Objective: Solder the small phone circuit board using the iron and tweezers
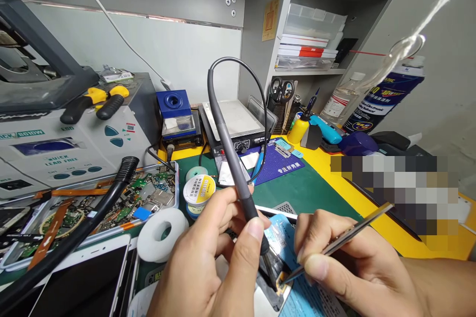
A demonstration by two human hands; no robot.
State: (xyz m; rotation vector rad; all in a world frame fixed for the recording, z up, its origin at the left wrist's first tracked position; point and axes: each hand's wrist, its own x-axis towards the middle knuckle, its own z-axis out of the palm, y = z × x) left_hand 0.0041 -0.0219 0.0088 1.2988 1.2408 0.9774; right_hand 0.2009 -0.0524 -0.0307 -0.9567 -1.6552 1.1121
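Soldering iron (238,178) is being gripped by the left hand (208,257), slanting toward lower centre. Tweezers (342,237) are being pinched by the right hand (357,267), tips meeting the iron's over the phone board (286,257).

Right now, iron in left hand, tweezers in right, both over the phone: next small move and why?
Probably ease the soldering iron tip down the last bit to the spot the tweezers pinch. Both tips meet over the opened phone; the left hand and right hand already grip firmly, so only fine contact seems left.

two hands (208,267), one soldering iron (230,153), one tweezers (342,237)
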